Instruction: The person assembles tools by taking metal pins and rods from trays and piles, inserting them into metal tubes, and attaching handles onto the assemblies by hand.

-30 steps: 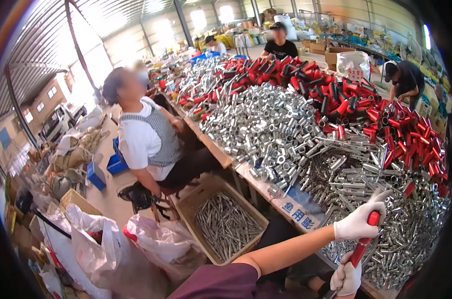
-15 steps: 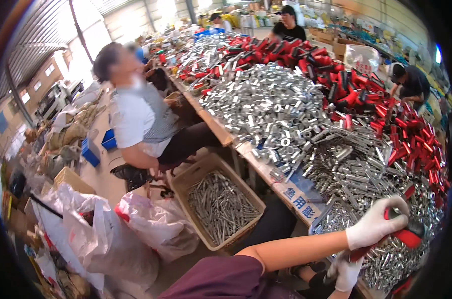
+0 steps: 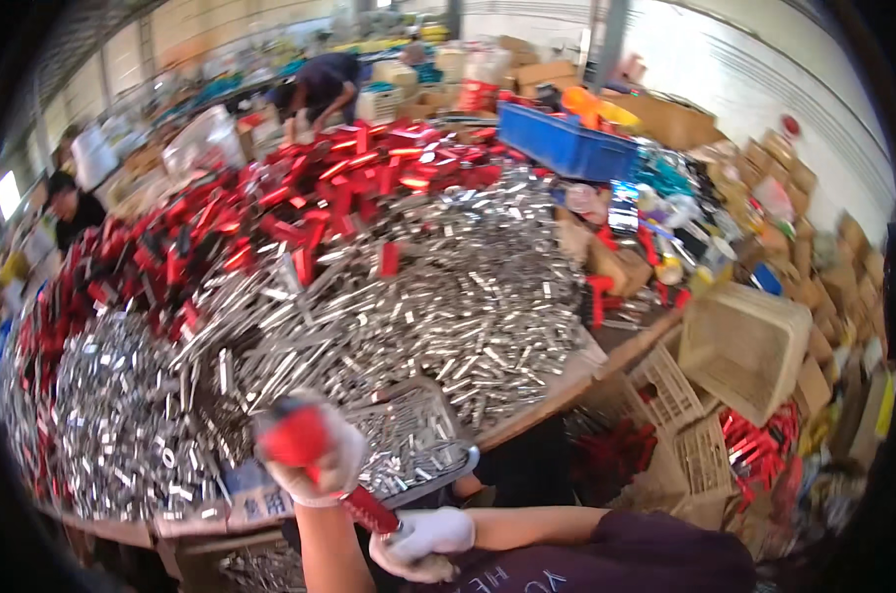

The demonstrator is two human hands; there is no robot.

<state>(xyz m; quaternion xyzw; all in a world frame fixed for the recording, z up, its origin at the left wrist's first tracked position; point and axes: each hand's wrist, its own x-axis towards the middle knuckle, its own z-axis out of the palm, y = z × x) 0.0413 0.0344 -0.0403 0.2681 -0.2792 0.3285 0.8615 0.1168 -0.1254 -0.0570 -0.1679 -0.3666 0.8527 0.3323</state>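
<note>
Both my hands wear white gloves and are close together at the lower middle, over the near edge of the table. My left hand (image 3: pixel 341 457) is wrapped round the thick upper end of a red and black tool-like piece (image 3: pixel 372 512), which is smeared by motion. My right hand (image 3: pixel 426 542) grips the lower end of its narrower red part, which slants down to the right. What kind of tool it is does not show. Just beyond the hands, a grey tray (image 3: pixel 471 457) of small metal parts rests on the table.
Silvery metal pieces (image 3: pixel 468 306) are heaped across the table, with red and black casings (image 3: pixel 201 208) behind them. A blue crate (image 3: pixel 567 143) stands at the far side. Right of the table edge (image 3: pixel 616 361) are a beige basket (image 3: pixel 749 346) and cartons. Other people work at the far left.
My view has swung to the right, so the hands now appear left of the middle. Both still hold the red and black piece, which now stands more upright.
</note>
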